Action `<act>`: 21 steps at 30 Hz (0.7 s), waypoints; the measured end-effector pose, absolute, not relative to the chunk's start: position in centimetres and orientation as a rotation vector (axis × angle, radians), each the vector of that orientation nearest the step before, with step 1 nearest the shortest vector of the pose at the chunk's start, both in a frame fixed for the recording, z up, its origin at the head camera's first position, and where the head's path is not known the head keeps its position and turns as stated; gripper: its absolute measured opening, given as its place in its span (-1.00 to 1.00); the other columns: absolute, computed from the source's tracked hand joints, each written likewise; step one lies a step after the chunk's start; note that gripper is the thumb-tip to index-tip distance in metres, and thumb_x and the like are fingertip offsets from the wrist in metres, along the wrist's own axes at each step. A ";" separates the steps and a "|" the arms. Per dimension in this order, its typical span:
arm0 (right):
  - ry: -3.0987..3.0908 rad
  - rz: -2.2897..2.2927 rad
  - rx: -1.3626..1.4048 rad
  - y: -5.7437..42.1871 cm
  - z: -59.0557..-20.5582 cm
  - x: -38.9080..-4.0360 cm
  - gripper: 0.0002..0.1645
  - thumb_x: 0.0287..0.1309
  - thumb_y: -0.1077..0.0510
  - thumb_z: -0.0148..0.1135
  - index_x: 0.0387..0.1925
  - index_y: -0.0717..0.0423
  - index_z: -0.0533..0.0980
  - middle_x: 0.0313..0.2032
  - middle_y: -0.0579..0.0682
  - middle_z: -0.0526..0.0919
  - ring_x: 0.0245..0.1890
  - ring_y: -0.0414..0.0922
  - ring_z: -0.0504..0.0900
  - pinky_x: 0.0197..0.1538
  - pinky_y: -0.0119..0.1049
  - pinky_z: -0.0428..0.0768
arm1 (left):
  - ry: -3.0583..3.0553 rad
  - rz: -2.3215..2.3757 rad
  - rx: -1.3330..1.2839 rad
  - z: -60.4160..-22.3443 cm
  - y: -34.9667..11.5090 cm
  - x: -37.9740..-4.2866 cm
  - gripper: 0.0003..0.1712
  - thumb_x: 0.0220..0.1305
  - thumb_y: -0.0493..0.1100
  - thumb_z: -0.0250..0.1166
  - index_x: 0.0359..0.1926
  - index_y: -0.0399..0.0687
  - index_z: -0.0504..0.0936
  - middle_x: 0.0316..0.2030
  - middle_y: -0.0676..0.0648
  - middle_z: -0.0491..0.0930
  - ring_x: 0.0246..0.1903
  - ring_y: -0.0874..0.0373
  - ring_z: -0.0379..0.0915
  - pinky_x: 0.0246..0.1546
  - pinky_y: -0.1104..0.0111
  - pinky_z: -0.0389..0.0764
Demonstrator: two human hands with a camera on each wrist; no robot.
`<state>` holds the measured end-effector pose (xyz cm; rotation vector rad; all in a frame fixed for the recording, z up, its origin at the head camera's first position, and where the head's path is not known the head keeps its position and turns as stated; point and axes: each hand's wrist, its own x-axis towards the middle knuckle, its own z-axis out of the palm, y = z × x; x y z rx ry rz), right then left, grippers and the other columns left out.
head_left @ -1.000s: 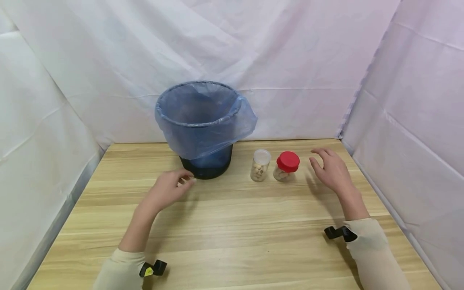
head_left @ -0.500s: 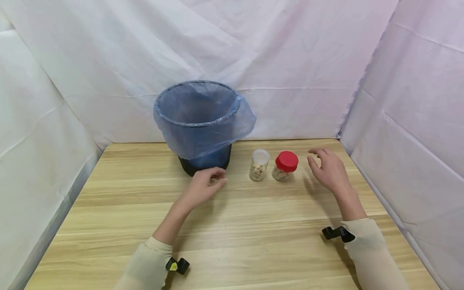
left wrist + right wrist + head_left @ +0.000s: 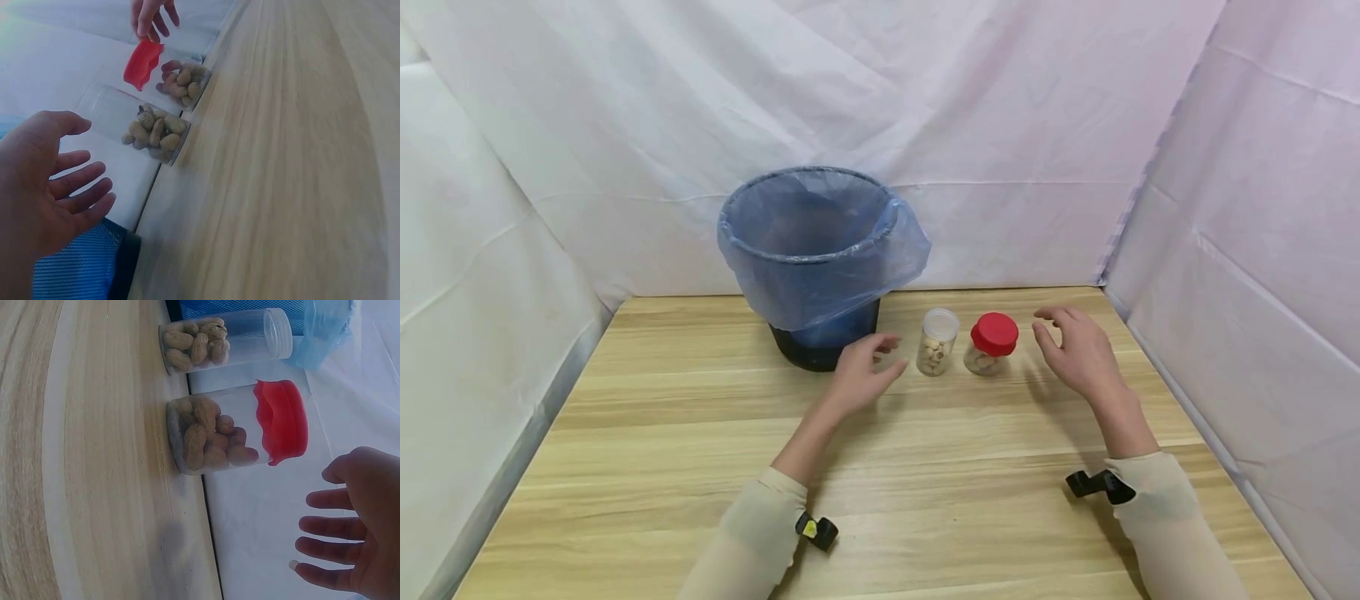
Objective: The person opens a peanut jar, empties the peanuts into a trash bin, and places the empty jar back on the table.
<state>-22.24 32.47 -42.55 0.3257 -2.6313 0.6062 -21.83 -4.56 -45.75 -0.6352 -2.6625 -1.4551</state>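
Observation:
Two clear jars, each part filled with peanuts in their shells, stand upright on the wooden table. The left one, a slim jar (image 3: 937, 343) (image 3: 225, 340), has a clear lid; the right one, a wider jar (image 3: 991, 345) (image 3: 215, 431), wears a red lid (image 3: 997, 333) (image 3: 282, 422). My left hand (image 3: 865, 371) (image 3: 50, 181) hovers just left of the slim jar, fingers spread and holding nothing. On the other side, my right hand (image 3: 1081, 350) (image 3: 356, 525) is held to the right of the red-lidded jar, apart from it, with fingers loosely bent and nothing in them.
A dark mesh bin (image 3: 808, 346) lined with a blue plastic bag (image 3: 820, 287) stands at the back, left of the jars and close behind my left hand. White cloth (image 3: 1000, 150) hangs behind the table (image 3: 955, 475) and along both sides.
My left hand has moved right across the front of the bin towards the slim jar, its fingers spreading somewhat. The right hand has edged slightly left; both jars stay in place.

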 end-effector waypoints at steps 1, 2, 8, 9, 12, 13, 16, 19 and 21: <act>-2.632 0.605 0.326 32.4 -42.6 -22.3 -0.64 0.56 0.09 0.21 0.14 0.27 0.66 0.07 0.31 0.73 0.06 0.29 0.68 0.09 0.30 0.60 | -2.659 -1.470 -0.628 -45.8 -4.2 -22.0 -0.46 0.48 -0.07 0.43 0.36 -0.18 0.62 0.21 -0.25 0.71 0.23 -0.09 0.64 0.26 0.04 0.67; -2.633 0.604 0.325 32.4 -42.6 -22.3 -0.64 0.57 0.09 0.21 0.14 0.27 0.66 0.07 0.31 0.73 0.06 0.29 0.68 0.09 0.29 0.60 | -2.657 -1.485 -0.620 -45.9 -3.9 -22.2 -0.44 0.47 -0.07 0.43 0.38 -0.19 0.61 0.22 -0.26 0.70 0.24 -0.11 0.63 0.27 0.03 0.66; -2.654 0.610 0.321 32.3 -42.6 -22.3 -0.62 0.57 0.07 0.20 0.15 0.27 0.65 0.08 0.32 0.73 0.09 0.30 0.67 0.12 0.30 0.59 | -2.650 -1.566 -0.569 -46.6 -2.2 -23.3 -0.30 0.45 -0.04 0.44 0.47 -0.24 0.50 0.32 -0.28 0.63 0.33 -0.16 0.55 0.37 -0.01 0.58; -2.658 0.612 0.321 32.3 -42.6 -22.3 -0.62 0.57 0.07 0.20 0.15 0.28 0.65 0.09 0.32 0.72 0.09 0.30 0.67 0.13 0.31 0.59 | -2.652 -1.570 -0.560 -46.8 -2.0 -23.4 -0.28 0.44 -0.03 0.45 0.48 -0.23 0.48 0.34 -0.27 0.62 0.34 -0.16 0.54 0.38 0.00 0.57; -2.668 0.620 0.315 32.4 -42.7 -22.3 -0.61 0.58 0.06 0.19 0.16 0.28 0.65 0.11 0.33 0.72 0.11 0.30 0.67 0.14 0.31 0.59 | -2.655 -1.572 -0.541 -47.4 -1.4 -23.9 -0.23 0.42 -0.03 0.48 0.51 -0.25 0.45 0.37 -0.27 0.59 0.36 -0.17 0.53 0.39 0.03 0.58; -2.672 0.621 0.313 32.4 -42.7 -22.3 -0.60 0.59 0.06 0.19 0.17 0.28 0.65 0.12 0.33 0.71 0.11 0.30 0.66 0.15 0.31 0.59 | -2.652 -1.578 -0.536 -47.6 -1.2 -24.0 -0.22 0.41 -0.04 0.49 0.51 -0.24 0.45 0.37 -0.27 0.59 0.37 -0.17 0.53 0.39 0.03 0.58; -2.682 0.619 0.304 32.5 -42.7 -22.2 -0.60 0.60 0.05 0.17 0.17 0.28 0.65 0.14 0.33 0.71 0.11 0.30 0.66 0.14 0.31 0.59 | -2.636 -1.605 -0.538 -48.1 -0.6 -24.4 -0.20 0.36 -0.06 0.53 0.50 -0.23 0.45 0.37 -0.27 0.59 0.37 -0.17 0.53 0.40 0.05 0.58; -2.688 0.613 0.304 32.5 -42.7 -22.2 -0.59 0.60 0.05 0.17 0.17 0.28 0.65 0.14 0.33 0.71 0.11 0.29 0.66 0.14 0.31 0.59 | -2.603 -1.657 -0.568 -48.3 0.0 -24.7 -0.19 0.31 -0.09 0.57 0.49 -0.21 0.46 0.37 -0.26 0.59 0.38 -0.17 0.53 0.42 0.04 0.57; -2.690 0.611 0.308 32.5 -42.7 -22.2 -0.60 0.60 0.05 0.17 0.17 0.28 0.65 0.13 0.33 0.71 0.12 0.30 0.66 0.14 0.31 0.59 | -2.592 -1.677 -0.602 -48.4 0.4 -24.9 -0.18 0.29 -0.10 0.59 0.48 -0.19 0.47 0.37 -0.25 0.59 0.38 -0.17 0.53 0.43 0.04 0.56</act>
